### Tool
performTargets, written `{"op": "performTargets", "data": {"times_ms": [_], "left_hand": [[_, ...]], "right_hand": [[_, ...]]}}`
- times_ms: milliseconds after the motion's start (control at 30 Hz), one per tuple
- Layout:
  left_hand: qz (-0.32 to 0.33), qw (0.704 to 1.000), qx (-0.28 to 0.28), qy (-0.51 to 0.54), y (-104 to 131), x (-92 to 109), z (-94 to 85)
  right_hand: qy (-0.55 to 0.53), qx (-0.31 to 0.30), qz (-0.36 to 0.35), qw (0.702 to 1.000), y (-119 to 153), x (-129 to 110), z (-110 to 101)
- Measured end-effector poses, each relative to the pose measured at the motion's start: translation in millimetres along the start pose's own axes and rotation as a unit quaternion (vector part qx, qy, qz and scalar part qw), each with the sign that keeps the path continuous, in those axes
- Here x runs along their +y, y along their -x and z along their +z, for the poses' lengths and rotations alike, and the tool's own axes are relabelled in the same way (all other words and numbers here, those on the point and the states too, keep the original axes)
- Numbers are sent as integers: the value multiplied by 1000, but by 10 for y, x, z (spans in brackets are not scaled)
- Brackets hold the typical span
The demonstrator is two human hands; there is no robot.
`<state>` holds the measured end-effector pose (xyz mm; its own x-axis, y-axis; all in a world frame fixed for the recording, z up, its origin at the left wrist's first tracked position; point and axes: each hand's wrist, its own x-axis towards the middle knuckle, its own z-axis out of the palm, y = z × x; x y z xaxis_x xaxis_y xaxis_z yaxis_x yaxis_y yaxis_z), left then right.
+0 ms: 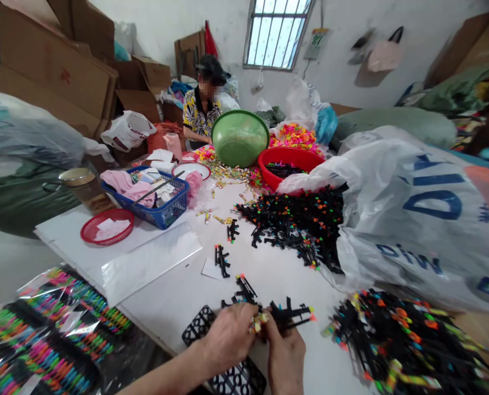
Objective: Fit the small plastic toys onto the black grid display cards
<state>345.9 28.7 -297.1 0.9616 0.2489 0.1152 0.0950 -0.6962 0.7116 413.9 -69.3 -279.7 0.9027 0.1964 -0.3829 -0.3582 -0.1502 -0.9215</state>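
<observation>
My left hand [231, 336] is closed, its fingertips pinching a small yellow patterned piece [258, 322]. My right hand [286, 351] is closed around a black toy gun [294, 314] with an orange-red tip; the two hands meet at the yellow piece. Another black toy gun [244, 289] shows just beyond my left fingers, and I cannot tell whether they touch it. Beneath my hands lies a black openwork plastic rack [238, 378], partly covered by my left forearm. Farther up the white table rest two single toy guns [221, 260], one beyond the other.
A heap of black toy guns [297, 219] spills from a white plastic bag [392, 203]; another pile [409, 340] is at right. Left are a blue basket [166, 211], a red basket [89, 237] and packed bags [43, 340]. A person [201, 104] sits behind a green basin [240, 140].
</observation>
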Motion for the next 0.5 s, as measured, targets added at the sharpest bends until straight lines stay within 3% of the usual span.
{"op": "performTargets", "data": {"times_ms": [100,167,267,367,433,500], "left_hand": [[27,999,-5,-29,-39,33,98],[21,1000,5,2,-130,63,44],[-13,998,22,58,-422,-26,-311],[-129,986,103,-14,-887,-398,-859],[-154,974,143,-84,-1229,-732,-1152],[-161,973,133,-102,-1529,-1017,-1293]], "right_hand": [[6,6,-13,1000,-80,23,-18],[7,21,-53,998,-196,42,-159],[-41,95,-164,981,-476,23,-619],[-87,136,-225,961,-792,-112,-932],[-49,95,-244,964,-977,-239,-741],[73,-21,-282,956,-1142,-364,-204]]}}
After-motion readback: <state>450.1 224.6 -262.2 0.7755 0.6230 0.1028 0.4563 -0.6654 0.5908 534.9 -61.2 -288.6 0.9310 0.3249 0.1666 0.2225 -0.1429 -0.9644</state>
